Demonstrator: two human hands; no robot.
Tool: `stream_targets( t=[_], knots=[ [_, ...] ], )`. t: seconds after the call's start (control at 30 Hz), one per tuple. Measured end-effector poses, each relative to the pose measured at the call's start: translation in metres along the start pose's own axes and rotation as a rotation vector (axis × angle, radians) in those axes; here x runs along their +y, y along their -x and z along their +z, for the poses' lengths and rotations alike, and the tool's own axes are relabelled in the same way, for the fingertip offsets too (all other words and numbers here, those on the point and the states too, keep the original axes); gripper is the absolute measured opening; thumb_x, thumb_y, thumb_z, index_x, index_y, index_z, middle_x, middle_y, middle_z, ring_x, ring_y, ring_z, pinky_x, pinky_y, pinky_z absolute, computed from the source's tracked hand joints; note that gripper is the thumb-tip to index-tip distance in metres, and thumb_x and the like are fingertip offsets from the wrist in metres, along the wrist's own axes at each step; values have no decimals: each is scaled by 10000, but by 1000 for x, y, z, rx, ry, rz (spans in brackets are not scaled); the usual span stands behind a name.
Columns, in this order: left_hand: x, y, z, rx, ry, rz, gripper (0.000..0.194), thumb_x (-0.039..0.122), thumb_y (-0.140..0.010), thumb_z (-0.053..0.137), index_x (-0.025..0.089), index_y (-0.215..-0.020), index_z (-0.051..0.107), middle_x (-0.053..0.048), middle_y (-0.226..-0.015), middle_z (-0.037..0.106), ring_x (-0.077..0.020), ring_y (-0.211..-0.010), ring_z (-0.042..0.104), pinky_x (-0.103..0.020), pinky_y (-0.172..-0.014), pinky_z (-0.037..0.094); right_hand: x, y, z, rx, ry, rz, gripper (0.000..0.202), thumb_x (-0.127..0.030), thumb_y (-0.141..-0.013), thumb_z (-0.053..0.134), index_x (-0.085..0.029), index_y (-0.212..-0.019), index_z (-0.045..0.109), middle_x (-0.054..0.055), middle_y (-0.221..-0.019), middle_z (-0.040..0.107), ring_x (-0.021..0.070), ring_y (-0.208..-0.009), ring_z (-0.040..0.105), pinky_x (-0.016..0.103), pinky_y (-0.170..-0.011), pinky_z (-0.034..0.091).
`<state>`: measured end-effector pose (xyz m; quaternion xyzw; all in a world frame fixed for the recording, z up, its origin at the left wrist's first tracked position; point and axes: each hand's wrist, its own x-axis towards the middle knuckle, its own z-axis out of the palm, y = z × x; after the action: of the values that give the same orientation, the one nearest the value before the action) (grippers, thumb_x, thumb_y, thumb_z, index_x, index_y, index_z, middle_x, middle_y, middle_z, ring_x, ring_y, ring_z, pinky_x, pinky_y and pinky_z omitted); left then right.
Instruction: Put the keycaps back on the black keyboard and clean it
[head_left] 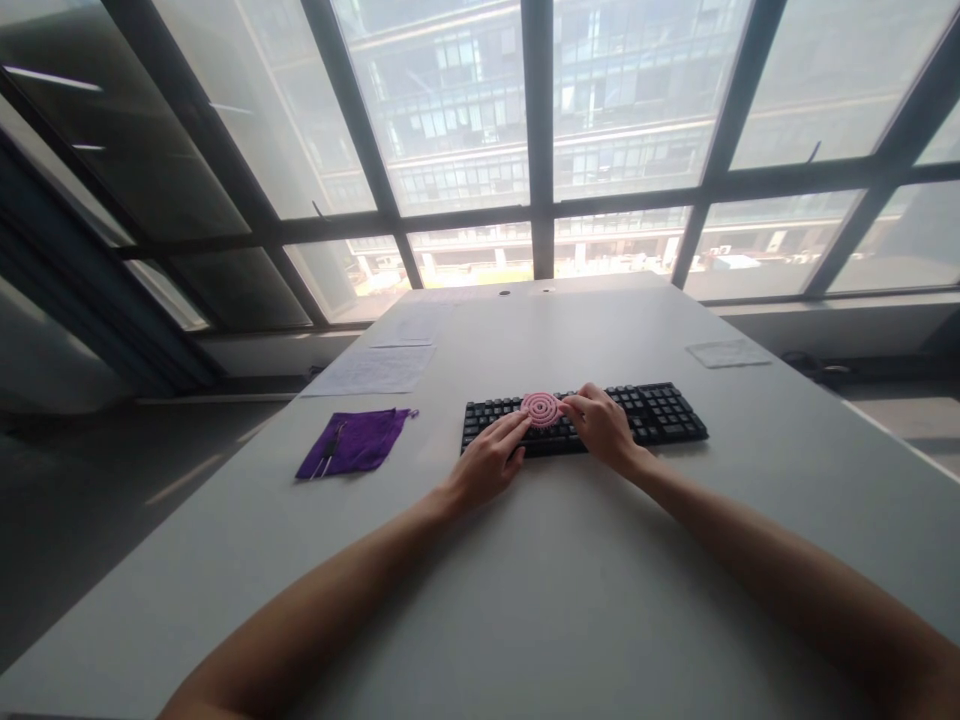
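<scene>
A flat pink disc of coiled rings [540, 409], like a spiral of cord or beads, lies over the keys of a black keyboard [667, 412]. At its left edge my left hand [491, 460] rests with fingers stretched out, the fingertips touching the coil. My right hand [602, 428] pinches thumb and forefinger together at the coil's right edge. Its other fingers curl above the keys. To the left of the keyboard, a purple cloth pouch [364, 441] lies flat, with thin pale and dark sticks or cords on it.
Sheets of paper [375, 370] lie on the left side of the white table [525, 590]. A flat, pale rectangular piece [727, 354] lies at the right edge. Near the far edge is a dark round hole [505, 293]. Tall windows [465, 100] stand behind the table.
</scene>
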<state>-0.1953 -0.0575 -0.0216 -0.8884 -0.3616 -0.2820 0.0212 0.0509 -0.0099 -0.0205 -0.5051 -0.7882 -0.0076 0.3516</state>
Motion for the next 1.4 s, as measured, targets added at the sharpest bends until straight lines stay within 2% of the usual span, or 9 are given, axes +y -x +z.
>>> stream_targets(
  t=[0.27,0.4,0.6,0.93,1.17,1.3,1.4],
  knots=[
    [0,1,3,-48,-119,5,550,178,-970,481,146,-1516,424,-152,-1541,477,-272,-1445,437,-504,-1207,385,1,-2,-2,3,22,72,354,-425,-1043,469,-226,-914,732,51,-935,637,185,-818,599,284,-659,363],
    [1,1,2,-65,-169,-15,526,195,-981,467,115,-1501,441,-169,-1537,479,-264,-1450,432,-497,-1219,355,1,-2,-1,-13,1,14,323,-429,-1033,492,-223,-938,722,55,-944,644,197,-856,605,285,-713,403],
    [2,0,0,-35,-228,-73,477,249,-1009,452,110,-1463,494,-167,-1504,520,-284,-1444,438,-527,-1227,320,0,-1,0,-26,2,-123,243,-335,-1020,525,-214,-1152,689,78,-1033,694,232,-1014,590,307,-873,434],
    [-1,2,2,-16,-180,-83,465,258,-1008,461,134,-1454,507,-158,-1474,555,-278,-1418,473,-525,-1203,359,0,-1,5,-40,16,-89,254,-340,-1035,485,-226,-1092,705,72,-1016,715,214,-976,625,289,-824,434],
    [2,0,-3,38,-174,-169,478,225,-992,469,155,-1465,491,-135,-1437,592,-292,-1390,499,-525,-1185,388,-6,0,2,-58,-7,-127,251,-324,-1037,471,-222,-1062,699,66,-981,702,200,-934,629,273,-797,427],
    [2,0,-2,29,-181,-174,528,205,-981,474,173,-1506,440,-117,-1470,566,-286,-1406,481,-523,-1191,375,-4,1,3,-18,8,-84,251,-327,-1037,469,-219,-1053,695,71,-980,702,205,-920,629,277,-775,420],
    [0,1,0,18,-184,-163,521,217,-984,477,165,-1501,451,-116,-1487,551,-282,-1418,466,-518,-1195,368,-2,1,4,-23,-14,-113,238,-320,-1032,481,-219,-1051,695,63,-977,699,201,-922,629,272,-780,422]
  ],
)
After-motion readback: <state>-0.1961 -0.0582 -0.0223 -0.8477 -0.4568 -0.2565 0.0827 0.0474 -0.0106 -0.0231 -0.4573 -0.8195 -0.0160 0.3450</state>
